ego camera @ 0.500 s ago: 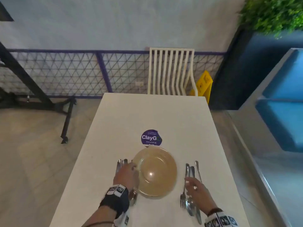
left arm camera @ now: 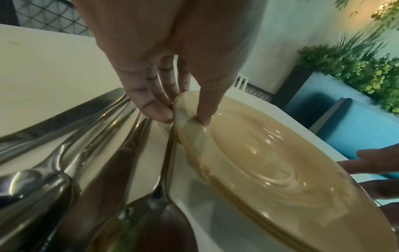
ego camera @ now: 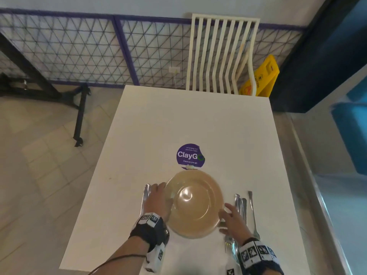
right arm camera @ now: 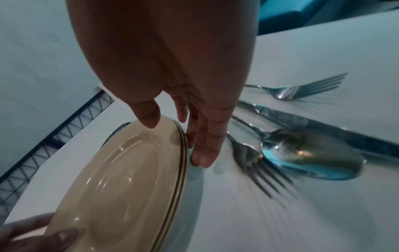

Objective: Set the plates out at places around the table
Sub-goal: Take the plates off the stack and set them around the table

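Note:
A stack of beige plates (ego camera: pixel 193 203) sits on the white table (ego camera: pixel 198 120) near its front edge. My left hand (ego camera: pixel 158 199) grips the stack's left rim: in the left wrist view its thumb (left arm camera: pixel 205 116) lies on top of the plates (left arm camera: pixel 270 162) and the fingers curl under the edge. My right hand (ego camera: pixel 228 217) is at the right rim with straight fingers. In the right wrist view the fingertips (right arm camera: pixel 200 158) lie beside the plates (right arm camera: pixel 121 179) and the thumb hovers just over the rim.
Cutlery (ego camera: pixel 147 195) lies left of the plates and more cutlery (ego camera: pixel 244 207) lies to the right, among it a spoon (right arm camera: pixel 311 156). A purple sticker (ego camera: pixel 189 155) marks the table's middle. A white chair (ego camera: pixel 220 54) stands at the far end, beside a yellow floor sign (ego camera: pixel 262 78).
My right hand has left the cutlery on the right and moved over to the plates' right rim. The left hand has stayed on the left rim.

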